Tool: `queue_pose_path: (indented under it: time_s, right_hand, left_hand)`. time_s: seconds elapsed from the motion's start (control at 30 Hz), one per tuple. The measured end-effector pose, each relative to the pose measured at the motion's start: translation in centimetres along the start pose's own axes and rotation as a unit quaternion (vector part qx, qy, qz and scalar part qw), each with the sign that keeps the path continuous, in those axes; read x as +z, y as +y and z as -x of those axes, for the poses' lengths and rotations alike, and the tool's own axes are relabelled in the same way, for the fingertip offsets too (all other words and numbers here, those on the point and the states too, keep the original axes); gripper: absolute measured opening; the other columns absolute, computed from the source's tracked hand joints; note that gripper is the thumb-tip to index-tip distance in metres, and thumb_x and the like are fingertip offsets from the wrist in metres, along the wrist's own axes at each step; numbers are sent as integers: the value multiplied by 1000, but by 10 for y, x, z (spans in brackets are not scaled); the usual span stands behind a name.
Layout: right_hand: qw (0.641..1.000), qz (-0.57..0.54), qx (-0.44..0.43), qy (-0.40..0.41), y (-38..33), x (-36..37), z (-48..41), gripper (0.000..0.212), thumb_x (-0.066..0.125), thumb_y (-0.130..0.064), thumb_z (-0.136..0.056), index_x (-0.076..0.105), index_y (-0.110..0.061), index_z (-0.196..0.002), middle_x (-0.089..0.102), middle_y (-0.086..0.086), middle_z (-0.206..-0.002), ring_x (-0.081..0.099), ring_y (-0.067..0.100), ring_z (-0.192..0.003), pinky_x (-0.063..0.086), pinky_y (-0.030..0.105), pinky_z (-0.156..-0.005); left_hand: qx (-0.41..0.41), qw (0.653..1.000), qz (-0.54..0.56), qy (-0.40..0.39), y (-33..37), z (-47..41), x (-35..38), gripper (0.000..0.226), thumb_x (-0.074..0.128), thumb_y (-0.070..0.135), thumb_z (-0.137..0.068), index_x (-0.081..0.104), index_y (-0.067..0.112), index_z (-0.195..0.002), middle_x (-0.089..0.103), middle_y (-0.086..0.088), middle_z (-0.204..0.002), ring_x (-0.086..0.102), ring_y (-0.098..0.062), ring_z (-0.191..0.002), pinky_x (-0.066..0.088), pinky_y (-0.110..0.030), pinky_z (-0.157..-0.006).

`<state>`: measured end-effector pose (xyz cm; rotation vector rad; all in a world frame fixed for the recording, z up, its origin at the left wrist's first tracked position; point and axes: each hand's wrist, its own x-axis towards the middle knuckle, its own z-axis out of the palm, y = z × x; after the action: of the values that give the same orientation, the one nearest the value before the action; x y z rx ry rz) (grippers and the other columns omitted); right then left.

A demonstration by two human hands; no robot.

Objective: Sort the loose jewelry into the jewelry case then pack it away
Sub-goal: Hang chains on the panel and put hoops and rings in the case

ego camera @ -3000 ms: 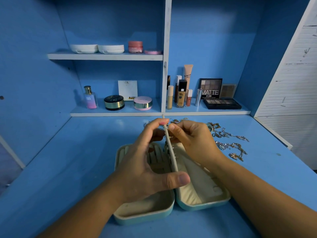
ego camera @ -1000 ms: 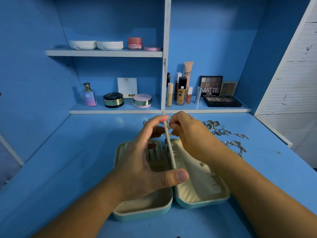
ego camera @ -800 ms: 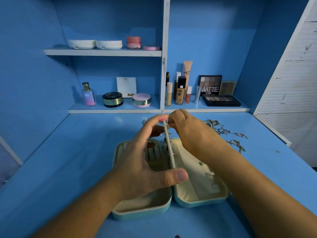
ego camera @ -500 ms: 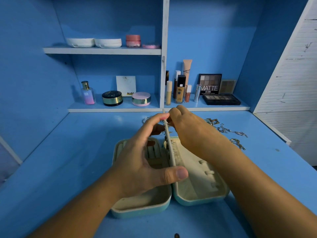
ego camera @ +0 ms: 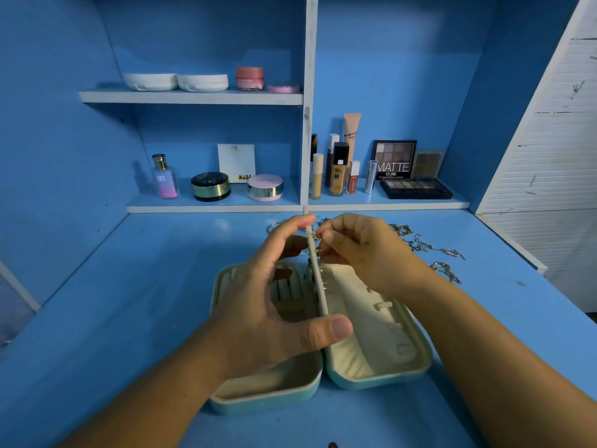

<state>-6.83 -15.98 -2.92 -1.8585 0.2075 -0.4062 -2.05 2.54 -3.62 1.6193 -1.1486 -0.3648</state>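
The left hand [ego camera: 268, 318] holds the upright panel [ego camera: 319, 292] of the case [ego camera: 371, 379]; the right hand [ego camera: 365, 250] fingers [ego camera: 327, 237] pinch an earring [ego camera: 315, 235] at it.

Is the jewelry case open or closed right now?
Open. The jewelry case lies spread flat, cream lining showing, left hand holding its divider panel upright.

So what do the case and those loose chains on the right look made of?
Jewelry case: teal shell, smooth, faintly glossy, likely faux leather or plastic; cream lining matte, soft-looking, perhaps velvet. Chains: glinting silver and gold links, probably metal.
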Motion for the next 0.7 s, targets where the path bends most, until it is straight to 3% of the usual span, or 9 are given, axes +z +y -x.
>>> queue_pose_path:
  time_s: [0.2,0.43,0.57,0.7]
  right_hand:
    - [997,-74,2,-8,3,0,1,11,55,1,-91,62,-8,-92,68,4,-80,67,14,-78,57,25,-80]
    - [999,22,-34,15,7,6,-1,10,53,-11,-95,59,-16,-88,66,2,-81,66,20,-82,56,31,-82]
    - [989,135,-49,29,10,9,-1,11,46,-21,-99,54,-18,-92,64,6,-85,61,27,-85,52,43,-81]
    - [965,249,-81,28,4,6,-2,10,41,-18,-100,48,-22,-95,51,-8,-87,50,8,-79,42,20,-70]
  left_hand:
    - [11,1000,-2,6,0,0,1,106,74,79,-49,31,52,-141,53,20,-136,52,-7,-126,44,-41,-106]
    - [12,1000,-5,10,-2,0,1,107,74,81,-47,31,53,-142,51,15,-140,49,-11,-131,41,-45,-108]
    - [13,1000,-2,10,-3,0,1,106,74,81,-48,33,53,-141,50,16,-140,48,-12,-132,39,-46,-109]
    - [10,1000,-7,3,-2,-1,1,105,73,82,-48,31,54,-141,48,19,-141,45,-9,-134,39,-46,-110]
